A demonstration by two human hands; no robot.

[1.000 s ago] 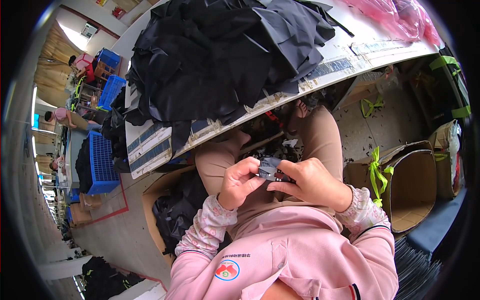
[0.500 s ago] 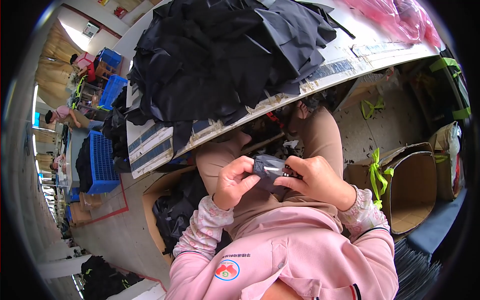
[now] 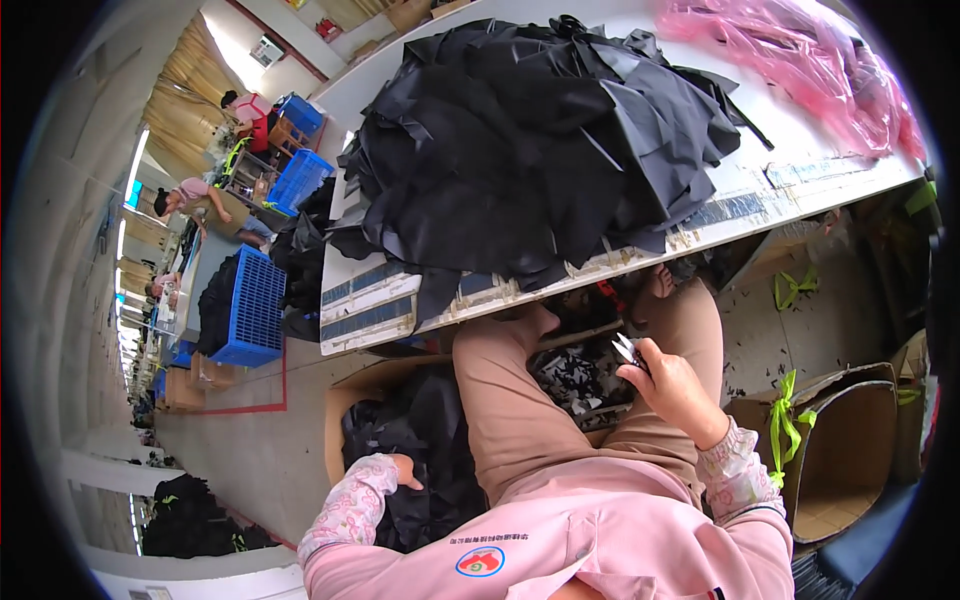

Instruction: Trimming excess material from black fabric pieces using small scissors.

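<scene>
Where the view begins at the left, a loose heap of black cloth [image 3: 190,520] lies low, and above it a co-worker in a pink top [image 3: 193,192] bends forward near a blue plastic crate with grid walls [image 3: 252,305]. Next to the person's bent leg stands an open brown cardboard box [image 3: 334,425], filled with crumpled black sheet material [image 3: 445,425]. The left hand [image 3: 405,472] is over this box, with its fingers pointing to the black material; they are partly hidden, so I cannot tell whether they pinch some of it. Further up, a wide pile of black flat pieces [image 3: 530,150] covers much of a white table with worn tape along its edge [image 3: 750,165]. Between the two knees, many small black and pale scraps [image 3: 572,375] lie together. Above the right thigh, the right hand [image 3: 675,388] is closed around small snips with silver pointed blades [image 3: 625,350], and the two tips, a little apart, point up and to the left. At the right, a crumpled pink clear plastic sheet [image 3: 800,65] rests on the table, and below, a bright green ribbon [image 3: 785,420] hangs on another open cardboard box [image 3: 845,475].
</scene>
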